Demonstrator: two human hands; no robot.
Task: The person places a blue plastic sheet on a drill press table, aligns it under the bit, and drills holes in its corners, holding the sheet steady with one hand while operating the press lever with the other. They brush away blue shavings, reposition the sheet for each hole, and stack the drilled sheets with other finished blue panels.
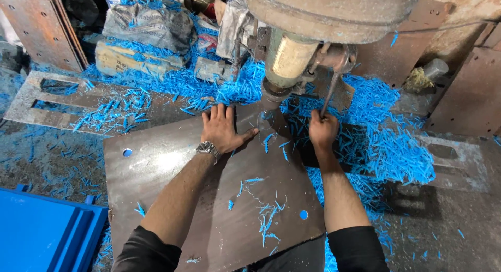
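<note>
pressing left hand (222, 130) flat on dark sheet (209, 209); right hand (322, 130) gripping lever (330, 94).

Dark metal plate (219, 209) flat on machine bed, probably; blue shavings (386, 141) heaped around.

1. The left hand (223, 129), a wristwatch (208, 147) on its wrist, lies flat with fingers spread on a dark metal plate (219, 199)
2. The right hand (322, 130) is closed around a thin metal lever (330, 93) of the drill press (292, 58)
3. The drill's tip meets the plate just beside the left thumb
4. Blue shavings (386, 141) lie heaped around the plate, a few scattered on it
5. A blue panel (42, 233) sits at the lower left
</note>
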